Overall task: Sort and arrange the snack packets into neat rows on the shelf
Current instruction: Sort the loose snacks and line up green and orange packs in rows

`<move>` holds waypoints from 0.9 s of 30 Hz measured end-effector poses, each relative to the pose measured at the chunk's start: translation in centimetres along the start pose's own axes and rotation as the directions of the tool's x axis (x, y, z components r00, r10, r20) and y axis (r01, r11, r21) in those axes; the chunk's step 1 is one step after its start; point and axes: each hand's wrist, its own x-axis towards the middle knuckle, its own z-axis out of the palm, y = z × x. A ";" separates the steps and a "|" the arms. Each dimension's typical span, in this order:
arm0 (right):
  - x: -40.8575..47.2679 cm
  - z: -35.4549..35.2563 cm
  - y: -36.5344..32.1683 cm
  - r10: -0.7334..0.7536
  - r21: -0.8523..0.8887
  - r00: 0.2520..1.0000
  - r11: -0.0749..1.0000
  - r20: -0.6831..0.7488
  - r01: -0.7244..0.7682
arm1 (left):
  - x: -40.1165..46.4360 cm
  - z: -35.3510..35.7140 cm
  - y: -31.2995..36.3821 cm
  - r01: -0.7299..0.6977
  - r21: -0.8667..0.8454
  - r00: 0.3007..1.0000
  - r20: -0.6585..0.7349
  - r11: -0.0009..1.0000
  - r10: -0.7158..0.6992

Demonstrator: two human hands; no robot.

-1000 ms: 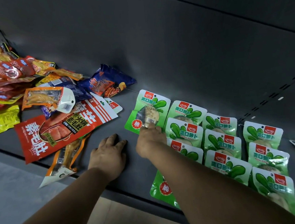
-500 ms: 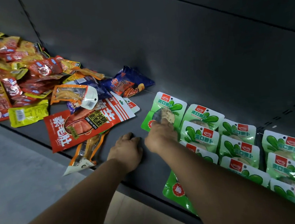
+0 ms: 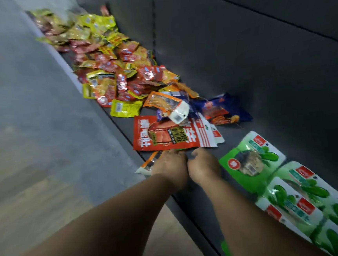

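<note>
big packet (image 3: 164,135) red-white | rowed packets (image 3: 296,196) green | shelf (image 3: 240,60) dark grey

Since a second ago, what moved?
The right hand left the green packet and swung left beside the left hand; both now reach the near edge of the big red packet. Packets lie unmoved; grip can't be told.

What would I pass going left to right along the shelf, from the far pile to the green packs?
Heap of small red and yellow packets → yellow packet → big red packet → blue packet → green packet with a clear window → rows of green packets.
</note>
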 end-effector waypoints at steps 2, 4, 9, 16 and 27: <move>-0.5 1.0 -1.1 -0.033 0.050 0.999 0.998 0.027 0.031 | -0.7 -0.6 -1.1 0.033 0.011 0.999 -0.014 0.999 -0.033; -1.0 1.7 -1.9 -0.044 0.093 0.997 0.995 0.055 0.039 | -1.6 -1.2 -2.1 0.054 0.032 0.998 -0.025 0.998 -0.053; -1.8 2.0 -2.4 -0.067 0.150 0.991 0.987 0.116 0.050 | -3.1 -1.9 -2.9 0.097 0.089 0.995 -0.044 0.991 -0.093; -0.9 0.4 0.0 -0.021 0.072 0.998 0.997 0.058 0.017 | -1.5 -3.4 -0.5 0.051 0.223 0.999 -0.014 0.973 -0.049; 2.1 0.2 0.9 0.138 -0.018 0.981 0.990 -0.135 -0.142 | 2.5 -3.9 -3.7 -0.220 0.278 0.975 0.060 0.935 0.212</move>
